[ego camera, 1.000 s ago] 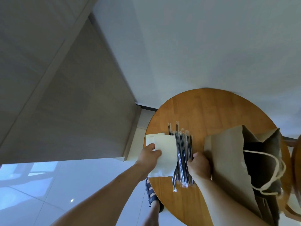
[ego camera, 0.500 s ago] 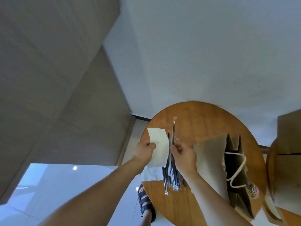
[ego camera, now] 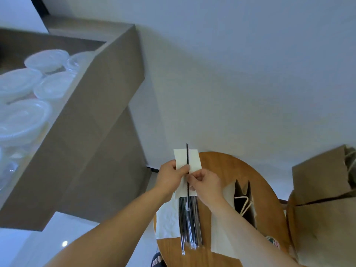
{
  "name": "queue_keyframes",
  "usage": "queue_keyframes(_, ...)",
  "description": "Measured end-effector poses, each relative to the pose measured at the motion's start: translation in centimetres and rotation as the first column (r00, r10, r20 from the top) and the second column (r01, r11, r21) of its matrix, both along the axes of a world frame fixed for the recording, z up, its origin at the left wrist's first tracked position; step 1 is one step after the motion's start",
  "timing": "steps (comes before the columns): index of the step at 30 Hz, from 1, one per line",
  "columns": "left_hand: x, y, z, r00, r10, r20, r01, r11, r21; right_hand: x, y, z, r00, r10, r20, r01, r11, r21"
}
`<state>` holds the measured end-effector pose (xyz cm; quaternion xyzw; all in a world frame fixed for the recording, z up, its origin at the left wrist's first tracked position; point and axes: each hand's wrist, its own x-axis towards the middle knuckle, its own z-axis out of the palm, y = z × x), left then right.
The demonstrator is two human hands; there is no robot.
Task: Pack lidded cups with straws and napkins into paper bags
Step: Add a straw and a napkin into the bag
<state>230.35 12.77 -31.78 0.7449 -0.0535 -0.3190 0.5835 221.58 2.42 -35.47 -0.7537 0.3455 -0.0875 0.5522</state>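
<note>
Round bench [ego camera: 221,166], open paper bag [ego camera: 238,191] standing on it. Left grip [ego camera: 169,178] pinches the napkin [ego camera: 194,158], and right grip [ego camera: 206,184] pinches one straw [ego camera: 187,157] against it (both raised over the bench's near edge). Thin pinch: the straw could slide free and miss the bag.

— Where is a hand finding room?

— The far arc of the round table [ego camera: 227,166] is lying bare, beyond the open paper bag [ego camera: 249,189]. That bag's mouth is gaping upward just right of the right hand [ego camera: 206,186], though its cord handle [ego camera: 243,198] is hanging across the opening.

— And nearer in?

— The bundle of straws [ego camera: 189,222] is taking up the near middle, with the napkin stack [ego camera: 166,222] lying against its left side. The right hand and the left hand [ego camera: 169,178] are crowding close together above them, holding up a napkin [ego camera: 194,160] and a straw [ego camera: 187,153].

— The sides?

— The counter [ego camera: 96,132] is jutting in at the left, apart from the table. A second bag [ego camera: 319,182] is standing at the right, walling off that edge.
</note>
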Motion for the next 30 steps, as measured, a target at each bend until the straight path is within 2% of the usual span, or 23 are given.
queue_keyframes(2,-0.4,-0.5,1.2,1.0,-0.003,0.012,0.003,1.0,-0.012,-0.6,-0.3,1.5,0.997,-0.055,0.052,0.057,0.998,-0.035)
queue_keyframes(4,-0.7,-1.1,2.5,0.999,-0.039,0.008,0.04,0.998,-0.046,-1.2,-1.1,3.2,0.988,-0.097,0.121,0.097,0.995,0.005)
queue_keyframes(7,-1.2,-2.0,4.2,0.99,-0.137,0.022,0.138,0.982,-0.131,-2.3,-2.9,5.6,0.982,-0.049,0.185,0.033,0.996,0.088)
queue_keyframes(10,-1.9,-3.2,5.8,0.975,-0.199,0.097,0.211,0.966,-0.146,-3.8,-4.4,7.5,0.975,0.008,0.224,-0.016,0.999,0.034)
queue_keyframes(19,-4.7,-6.6,7.6,0.951,-0.245,0.19,0.278,0.944,-0.176,-7.2,-8.3,10.4,0.958,-0.031,0.286,0.047,0.998,-0.049)
queue_keyframes(21,-4.8,-6.9,7.0,0.939,-0.276,0.205,0.301,0.948,-0.105,-7.7,-9.7,10.8,0.942,-0.135,0.306,0.159,0.986,-0.054)
queue_keyframes(23,-5.0,-6.7,5.6,0.896,-0.373,0.241,0.357,0.928,0.108,-8.0,-11.2,10.9,0.915,-0.253,0.315,0.279,0.959,-0.041)
queue_keyframes(24,-5.2,-6.4,4.6,0.855,-0.466,0.226,0.419,0.879,0.227,-8.1,-11.8,10.8,0.901,-0.296,0.316,0.322,0.946,-0.031)
queue_keyframes(26,-6.1,-5.6,2.4,0.718,-0.691,0.084,0.605,0.679,0.415,-8.1,-12.6,10.0,0.884,-0.348,0.31,0.368,0.93,-0.006)
queue_keyframes(28,-7.4,-5.1,0.4,0.554,-0.825,-0.108,0.748,0.436,0.5,-8.1,-12.6,8.6,0.892,-0.359,0.275,0.374,0.928,-0.002)
queue_keyframes(29,-8.1,-5.2,-0.5,0.502,-0.847,-0.176,0.781,0.356,0.513,-8.1,-12.3,7.7,0.904,-0.351,0.242,0.365,0.931,-0.012)
queue_keyframes(30,-8.9,-5.4,-1.2,0.487,-0.847,-0.214,0.789,0.322,0.523,-8.1,-12.0,6.7,0.916,-0.344,0.204,0.355,0.935,-0.02)
